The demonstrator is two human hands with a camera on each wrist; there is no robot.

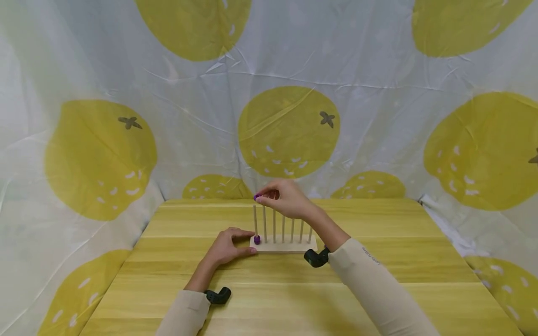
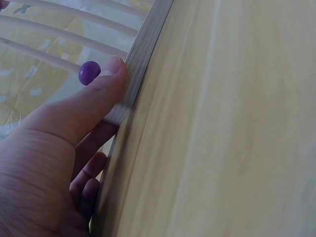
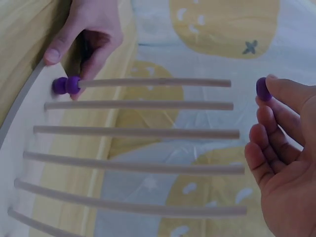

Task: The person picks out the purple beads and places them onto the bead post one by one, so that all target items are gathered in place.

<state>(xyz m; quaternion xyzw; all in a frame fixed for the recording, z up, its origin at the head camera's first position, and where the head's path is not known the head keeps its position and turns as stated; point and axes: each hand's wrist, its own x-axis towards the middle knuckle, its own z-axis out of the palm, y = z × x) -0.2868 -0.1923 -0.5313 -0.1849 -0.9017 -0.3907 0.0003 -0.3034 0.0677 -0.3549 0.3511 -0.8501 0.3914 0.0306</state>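
A pale wooden base (image 1: 283, 248) with a row of several upright pegs stands on the table. My left hand (image 1: 225, 247) grips its left end, thumb at the front edge and fingers around the far side. Two purple beads (image 3: 72, 85) sit stacked at the foot of the leftmost peg (image 3: 155, 82); the left wrist view shows one purple bead (image 2: 89, 73) beyond the thumb. Between thumb and index finger, my right hand (image 1: 287, 199) pinches another purple bead (image 3: 263, 89). That bead is just off the tip of the leftmost peg, apart from it.
The wooden table (image 1: 260, 294) extends around the base on all sides. A white cloth (image 1: 201, 121) printed with yellow lemons hangs behind and beside the table. Each wrist carries a dark camera mount; the right one (image 1: 316, 257) is close to the base's right end.
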